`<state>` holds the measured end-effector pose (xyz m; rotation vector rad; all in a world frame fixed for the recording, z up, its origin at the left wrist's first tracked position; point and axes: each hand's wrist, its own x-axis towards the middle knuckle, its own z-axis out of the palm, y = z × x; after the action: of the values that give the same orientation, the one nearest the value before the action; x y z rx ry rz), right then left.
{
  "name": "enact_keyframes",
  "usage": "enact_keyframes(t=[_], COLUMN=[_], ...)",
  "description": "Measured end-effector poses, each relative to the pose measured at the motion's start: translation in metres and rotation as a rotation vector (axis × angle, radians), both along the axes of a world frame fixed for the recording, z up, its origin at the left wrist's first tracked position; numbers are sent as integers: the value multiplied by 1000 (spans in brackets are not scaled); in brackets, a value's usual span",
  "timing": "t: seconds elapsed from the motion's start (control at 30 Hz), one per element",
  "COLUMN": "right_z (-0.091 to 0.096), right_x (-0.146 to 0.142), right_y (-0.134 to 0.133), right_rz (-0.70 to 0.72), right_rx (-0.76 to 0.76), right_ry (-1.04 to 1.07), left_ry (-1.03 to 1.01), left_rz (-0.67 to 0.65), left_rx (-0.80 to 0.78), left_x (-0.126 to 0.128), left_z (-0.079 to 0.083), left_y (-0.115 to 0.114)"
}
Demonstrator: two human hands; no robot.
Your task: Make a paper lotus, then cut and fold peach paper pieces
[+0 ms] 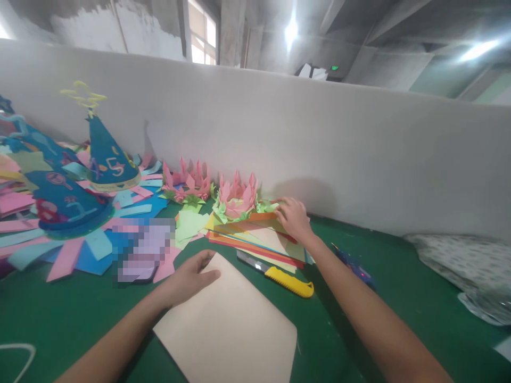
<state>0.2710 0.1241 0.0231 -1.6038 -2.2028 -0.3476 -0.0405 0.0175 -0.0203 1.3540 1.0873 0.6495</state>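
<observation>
My left hand (195, 281) holds a large cream sheet of paper (235, 324) by its far corner, thumb on top and the other fingers partly hidden. The sheet lies slanted at the front of the table. Farther back, my right hand (293, 217) is closed, with bent fingers, at the back right of a stack of coloured paper (255, 239); what it pinches is hidden. Beside those fingers, a pink paper lotus (238, 194) with green leaves sits on the stack. A yellow-handled utility knife (289, 282) lies between the stack and the cream sheet.
A second pink lotus (187, 181) stands along the white partition (359, 154). Blue cone hats (109, 154) and paper strips (66, 258) crowd the left, near a blurred phone (146, 252). A dark blue tool (355, 266) and patterned cloth (459, 263) lie right on the green table (407, 308).
</observation>
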Motion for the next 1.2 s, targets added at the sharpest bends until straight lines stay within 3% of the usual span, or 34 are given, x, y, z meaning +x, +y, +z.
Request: enact_keyframes(t=[0.17, 0.27, 0.37, 0.43, 0.57, 0.7, 0.8, 0.9, 1.03, 1.2], right_z=[6, 16, 19, 15, 1, -5, -9, -17, -26, -28], right_x=[-4, -13, -29, -40, -58, -69, -74, -79, -84, -91], right_y=[-14, -46, -91, -121, -161, -168, -165, -166, -171, -173], right_rz=[97, 210, 321, 333, 160, 237, 217, 151, 96, -11], right_rx=[-108, -148, -207, -366, -720, -1186, -1392, -1350, -1142, -990], right_ry=[-62, -59, 122, 297, 717, 1117, 1205, 1340, 1673, 1742], left_ry=[-35, -73, -104, -119, -185, -195, -181, -169, -89, -90], left_rz=[23, 31, 20, 1, -134, -314, -368, -328, -100, 135], left_rx=[-7, -27, -72, -94, -113, -113, -115, -124, -133, -87], left_x=[-2, -6, -7, -6, -3, 1, 3, 0, -11, -14], left_z=[-4, -6, -4, 0, 11, 20, 24, 26, 26, 26], left_y=[1, 2, 2, 1, -3, -10, -13, -11, 1, 7])
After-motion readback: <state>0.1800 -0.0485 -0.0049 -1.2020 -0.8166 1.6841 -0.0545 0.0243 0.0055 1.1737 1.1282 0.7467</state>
